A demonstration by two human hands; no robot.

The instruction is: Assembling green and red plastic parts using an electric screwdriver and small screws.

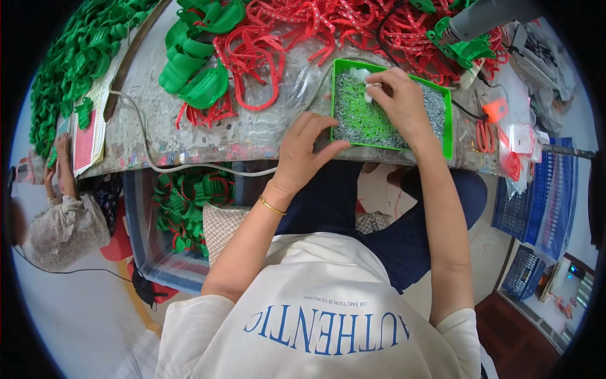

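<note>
- Reaching over the tray (pixel 449 129) with the right hand (pixel 404 104); its thumb and fingertips are together, pinched on what looks like a small white bit (pixel 368 98); pretty sure it's fingertips only because the thing is so tiny, but I can't make out exactly what it is

- Left hand (pixel 300 151) is at the tray's left near corner; thumb and fingers are spread apart, fingers by the left wall and thumb by the near edge; my guess is that steadies the tray; can't tell how hard it's pressing, if at all

- Tray is bright green and shallow, at the near edge of the worktable (pixel 145 82), right in front of the person; probably parked there so both arms get to it without stretching

- Loads of little silvery metal bits (pixel 366 126) lie loose inside; too small to tell the exact kind, but the raised rim seems handy for stopping them rolling off

- Red straps (pixel 413 31) are heaped past the far side of the tray, with green plastic pieces (pixel 208 85) to the left of them; seems like piling stuff back there leaves elbow room up front

- Scissors (pixel 485 136) lie right of the tray, seemingly within easy reach; a pale cable (pixel 208 168) hangs along the table's front edge, left of the tray
</note>
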